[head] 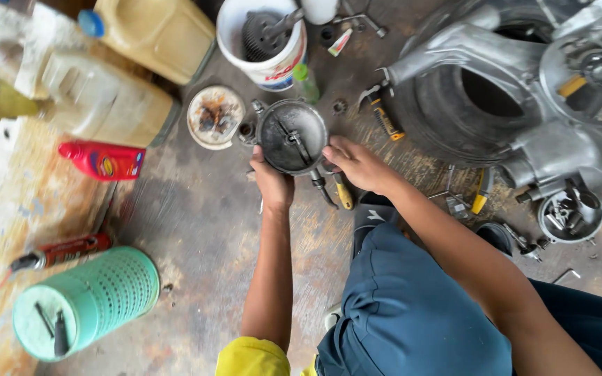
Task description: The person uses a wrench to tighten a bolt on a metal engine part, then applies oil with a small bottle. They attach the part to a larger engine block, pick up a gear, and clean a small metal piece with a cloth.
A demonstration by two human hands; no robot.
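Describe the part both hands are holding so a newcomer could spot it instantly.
Start at the white bucket at top centre and look just below it. There, between the left hand and right hand, sits a round grey metal cover, dished and grimy, unlike the rust-stained white lid beside it.

— Far edge of the floor?
— White plastic bucket [263, 43], tan plastic jugs [155, 31], red bottle [102, 160] nearby.
— Near left corner?
— Turquoise perforated basket [88, 303], lying sideways; red spray can [60, 252] just beyond.
— Right side?
— Black tyre [447, 115] against grey engine casing [566, 90].

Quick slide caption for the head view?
Both hands, left hand and right hand, grip a round metal cover over the workshop floor.
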